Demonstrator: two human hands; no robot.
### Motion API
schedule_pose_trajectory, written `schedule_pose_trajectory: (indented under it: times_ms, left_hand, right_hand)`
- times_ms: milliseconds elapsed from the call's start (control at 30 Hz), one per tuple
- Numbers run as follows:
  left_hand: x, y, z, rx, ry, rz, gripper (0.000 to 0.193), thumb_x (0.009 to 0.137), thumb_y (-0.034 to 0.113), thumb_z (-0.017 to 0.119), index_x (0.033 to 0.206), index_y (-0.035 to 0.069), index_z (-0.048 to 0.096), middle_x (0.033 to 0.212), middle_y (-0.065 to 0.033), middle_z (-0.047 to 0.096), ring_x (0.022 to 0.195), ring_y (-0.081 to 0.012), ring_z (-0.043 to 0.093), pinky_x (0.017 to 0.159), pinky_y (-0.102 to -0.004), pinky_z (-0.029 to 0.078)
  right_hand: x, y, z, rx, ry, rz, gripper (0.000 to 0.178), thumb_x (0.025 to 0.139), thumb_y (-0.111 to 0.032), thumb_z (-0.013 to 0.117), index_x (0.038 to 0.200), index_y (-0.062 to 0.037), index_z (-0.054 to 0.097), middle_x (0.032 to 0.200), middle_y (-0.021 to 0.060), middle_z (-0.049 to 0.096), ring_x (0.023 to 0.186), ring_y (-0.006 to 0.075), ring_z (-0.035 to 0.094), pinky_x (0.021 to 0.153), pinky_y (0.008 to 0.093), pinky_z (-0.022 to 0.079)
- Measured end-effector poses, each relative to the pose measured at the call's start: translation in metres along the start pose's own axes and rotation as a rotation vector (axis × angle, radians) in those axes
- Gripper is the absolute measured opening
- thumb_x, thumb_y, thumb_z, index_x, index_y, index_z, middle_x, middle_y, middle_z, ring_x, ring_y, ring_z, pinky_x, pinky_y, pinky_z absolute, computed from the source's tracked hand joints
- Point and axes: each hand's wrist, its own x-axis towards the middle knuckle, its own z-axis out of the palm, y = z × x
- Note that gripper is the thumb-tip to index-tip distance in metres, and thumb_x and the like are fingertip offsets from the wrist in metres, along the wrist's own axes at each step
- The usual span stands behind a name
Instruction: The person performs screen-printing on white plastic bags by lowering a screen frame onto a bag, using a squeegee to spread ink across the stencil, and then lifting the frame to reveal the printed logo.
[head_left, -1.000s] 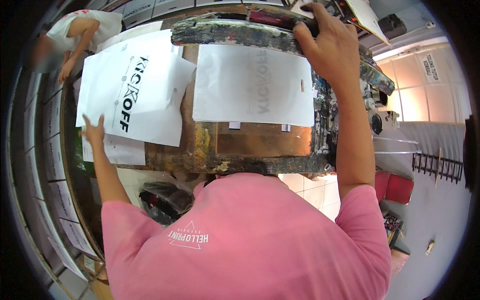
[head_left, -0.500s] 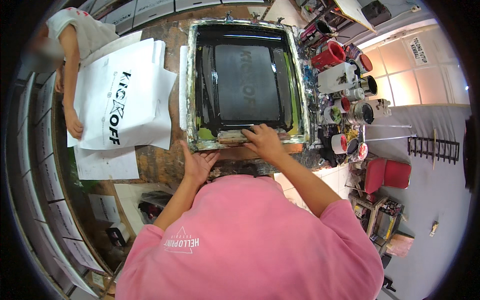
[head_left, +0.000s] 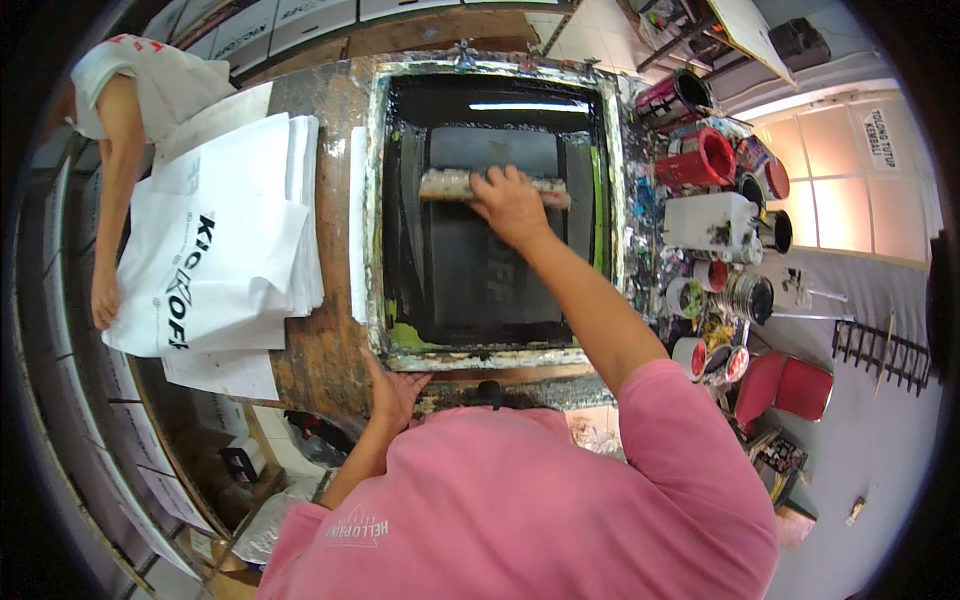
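My right hand [head_left: 510, 200] grips a wooden-handled squeegee [head_left: 445, 186] from above, with the fingers over its handle. The squeegee lies crosswise on the mesh of a screen-printing frame [head_left: 376, 220], in the far half. Black ink coats much of the mesh, and faint dark lettering shows in its middle panel. Thick shiny ink lies along the far end. At the frame's near left corner is my left hand [head_left: 397, 395], palm up with the fingers spread and nothing in it. Whether it touches the frame, I cannot tell.
Printed white sheets [head_left: 245, 200] lie stacked left of the frame, where another person's hand [head_left: 104, 297] holds an edge. Ink pots, a red tub [head_left: 700, 160] and a white jerrycan [head_left: 712, 226] crowd the right side. A red chair [head_left: 785, 385] stands beyond.
My right hand has pushed the squeegee from the frame's near end to its far half. My left hand stays by the near left corner. The other person's sheet has shifted nearer and left.
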Motion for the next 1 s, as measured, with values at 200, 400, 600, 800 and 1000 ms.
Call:
schedule_pose_trajectory:
  times_ms: [200, 400, 600, 800, 1000]
  left_hand:
    - [-0.01, 0.006, 0.012, -0.006, 0.004, 0.025, 0.124, 0.086, 0.095, 0.031, 0.159, -0.004, 0.024, 0.154, -0.0264, 0.042, 0.141, -0.0389, 0.045, 0.121, -0.0544, 0.033]
    - [-0.008, -0.006, -0.005, -0.072, 0.022, 0.026, 0.117, 0.087, 0.094, 0.032, 0.155, -0.002, 0.033, 0.143, -0.0251, 0.052, 0.13, -0.0369, 0.055, 0.116, -0.0527, 0.04]
    - [-0.025, -0.004, -0.009, -0.039, -0.071, 0.144, 0.127, 0.087, 0.092, 0.039, 0.157, -0.011, 0.015, 0.144, -0.0297, 0.048, 0.128, -0.0392, 0.056, 0.114, -0.05, 0.044]
    - [-0.098, 0.044, 0.025, -0.011, -0.342, 0.353, 0.113, 0.095, 0.084, 0.033, 0.154, -0.011, 0.018, 0.145, -0.0294, 0.048, 0.136, -0.0447, 0.052, 0.117, -0.0545, 0.042]
    - [-0.099, 0.096, 0.075, 0.162, -0.847, 0.799, 0.094, 0.101, 0.076, 0.035, 0.159, 0.002, 0.029, 0.156, -0.0282, 0.039, 0.147, -0.0454, 0.037, 0.122, -0.0569, 0.027]
  right_hand:
    - [0.077, 0.052, 0.002, -0.001, -0.073, 0.017, 0.034, 0.091, -0.041, 0.072, 0.11, -0.0138, 0.067, 0.106, 0.0089, 0.065, 0.104, 0.0331, 0.064, 0.081, 0.0497, 0.058]
    - [0.029, 0.014, -0.061, 0.133, -0.469, -0.016, 0.037, 0.097, -0.046, 0.064, 0.113, -0.0128, 0.068, 0.1, 0.014, 0.071, 0.094, 0.0377, 0.07, 0.082, 0.0511, 0.057]
    - [-0.142, -0.101, -0.126, 0.203, -0.34, 0.086, 0.033, 0.094, -0.04, 0.07, 0.11, -0.0118, 0.065, 0.103, 0.015, 0.061, 0.093, 0.0378, 0.068, 0.075, 0.0526, 0.056]
    - [-0.151, -0.162, -0.204, -0.111, -0.019, 0.16, 0.036, 0.086, -0.035, 0.076, 0.113, -0.0125, 0.067, 0.105, 0.0097, 0.062, 0.106, 0.03, 0.058, 0.103, 0.0516, 0.038]
    - [-0.076, -0.14, -0.27, -0.26, 0.4, 0.068, 0.035, 0.085, -0.041, 0.071, 0.1, -0.0097, 0.067, 0.092, 0.007, 0.063, 0.092, 0.0275, 0.059, 0.093, 0.0495, 0.036]
